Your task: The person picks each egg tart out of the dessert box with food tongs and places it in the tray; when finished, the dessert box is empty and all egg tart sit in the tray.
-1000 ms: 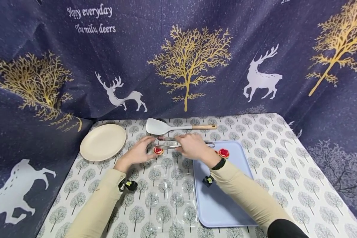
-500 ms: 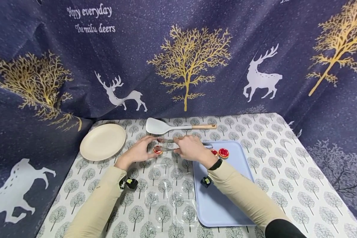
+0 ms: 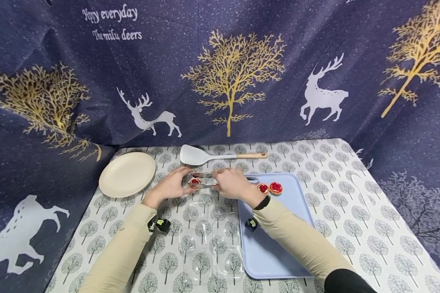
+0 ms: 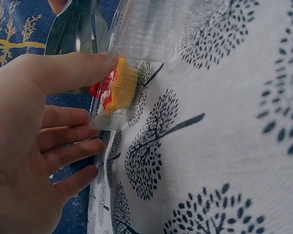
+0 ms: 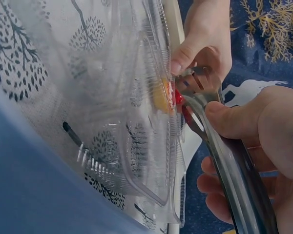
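A clear plastic container (image 3: 209, 244) with moulded compartments lies on the tablecloth between my arms. In its far end sits a small tart (image 4: 121, 85) with a yellow shell and red topping. My left hand (image 3: 168, 186) is spread around that end, thumb and fingertips at the rim in the left wrist view. My right hand (image 3: 234, 182) grips metal serving tongs (image 5: 229, 170), thumb on one arm and fingers around the other. In the head view the tongs' slotted ends lie over the tart, one prong on each side of it.
A blue tray (image 3: 275, 252) lies to the right with two more red-topped tarts (image 3: 276, 188) near its far edge. A cream plate (image 3: 126, 175) is at the far left. Behind the hands lies a white spatula (image 3: 194, 156) with a wooden handle.
My right hand has moved slightly left and nearer, bringing the tongs' ends down around the tart. The left hand has stayed almost still.
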A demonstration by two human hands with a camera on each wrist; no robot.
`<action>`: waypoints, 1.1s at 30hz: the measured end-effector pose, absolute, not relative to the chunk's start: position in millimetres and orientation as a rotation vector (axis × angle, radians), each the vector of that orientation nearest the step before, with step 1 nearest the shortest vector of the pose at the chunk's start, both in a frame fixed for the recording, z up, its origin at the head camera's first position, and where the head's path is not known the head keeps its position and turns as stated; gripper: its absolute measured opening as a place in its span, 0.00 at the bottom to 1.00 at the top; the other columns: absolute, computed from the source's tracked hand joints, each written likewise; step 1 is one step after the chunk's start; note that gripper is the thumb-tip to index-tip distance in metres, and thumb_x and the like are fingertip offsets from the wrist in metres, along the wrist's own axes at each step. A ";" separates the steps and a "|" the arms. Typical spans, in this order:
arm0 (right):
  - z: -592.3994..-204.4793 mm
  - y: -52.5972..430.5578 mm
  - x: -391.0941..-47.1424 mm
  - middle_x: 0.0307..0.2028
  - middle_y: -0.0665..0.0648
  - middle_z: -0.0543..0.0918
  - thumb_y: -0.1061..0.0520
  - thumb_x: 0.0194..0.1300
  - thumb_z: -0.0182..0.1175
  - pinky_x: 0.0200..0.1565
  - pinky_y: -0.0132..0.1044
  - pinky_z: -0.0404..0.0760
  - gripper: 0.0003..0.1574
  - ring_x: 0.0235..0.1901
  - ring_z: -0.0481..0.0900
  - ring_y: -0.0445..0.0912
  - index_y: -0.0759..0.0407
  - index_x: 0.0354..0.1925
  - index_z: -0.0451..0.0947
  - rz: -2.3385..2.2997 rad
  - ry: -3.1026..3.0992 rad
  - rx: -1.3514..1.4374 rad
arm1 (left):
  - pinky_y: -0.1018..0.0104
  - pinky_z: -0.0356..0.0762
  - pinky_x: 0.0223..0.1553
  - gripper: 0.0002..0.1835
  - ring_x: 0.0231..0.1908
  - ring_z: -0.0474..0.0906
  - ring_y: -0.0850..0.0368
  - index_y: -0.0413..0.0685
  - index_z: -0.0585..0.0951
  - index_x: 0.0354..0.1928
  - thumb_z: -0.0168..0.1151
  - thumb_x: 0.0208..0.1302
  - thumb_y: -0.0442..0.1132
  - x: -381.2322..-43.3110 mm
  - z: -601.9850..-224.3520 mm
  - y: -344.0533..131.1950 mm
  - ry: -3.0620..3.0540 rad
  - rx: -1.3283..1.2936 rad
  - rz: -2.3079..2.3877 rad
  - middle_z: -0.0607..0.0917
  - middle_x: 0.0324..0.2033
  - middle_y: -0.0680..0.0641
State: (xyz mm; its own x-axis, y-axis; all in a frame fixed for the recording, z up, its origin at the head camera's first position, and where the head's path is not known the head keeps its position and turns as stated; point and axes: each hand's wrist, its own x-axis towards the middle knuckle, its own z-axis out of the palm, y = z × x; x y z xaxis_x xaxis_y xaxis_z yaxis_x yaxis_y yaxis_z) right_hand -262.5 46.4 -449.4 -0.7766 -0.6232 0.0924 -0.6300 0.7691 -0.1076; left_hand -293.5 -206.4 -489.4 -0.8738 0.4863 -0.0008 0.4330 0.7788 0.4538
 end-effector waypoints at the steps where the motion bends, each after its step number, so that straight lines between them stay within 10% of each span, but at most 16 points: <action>1: -449.4 45.8 -262.4 0.40 0.54 0.86 0.45 0.63 0.65 0.15 0.27 0.70 0.23 0.23 0.78 0.43 0.56 0.51 0.79 0.199 -2.911 1.027 | 0.40 0.65 0.66 0.45 0.64 0.69 0.40 0.40 0.67 0.68 0.74 0.51 0.51 -293.3 -488.9 -206.0 2.852 0.736 0.679 0.71 0.65 0.41; 33: -440.6 24.1 -263.4 0.37 0.52 0.84 0.43 0.61 0.66 0.20 0.34 0.79 0.23 0.25 0.80 0.45 0.54 0.49 0.79 -0.031 -3.010 0.976 | 0.41 0.69 0.64 0.46 0.60 0.72 0.41 0.40 0.69 0.67 0.76 0.48 0.52 -292.6 -488.5 -205.0 2.871 0.743 0.656 0.74 0.62 0.41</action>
State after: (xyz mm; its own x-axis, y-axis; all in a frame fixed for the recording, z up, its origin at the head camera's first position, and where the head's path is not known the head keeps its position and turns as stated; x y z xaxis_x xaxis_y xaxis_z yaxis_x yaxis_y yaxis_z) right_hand -263.4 24.1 -440.6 -0.8097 -0.5862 -0.0275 -0.5867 0.8097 0.0115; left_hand -292.6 -205.0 -488.5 -0.8751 0.4838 0.0072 0.4390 0.7875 0.4326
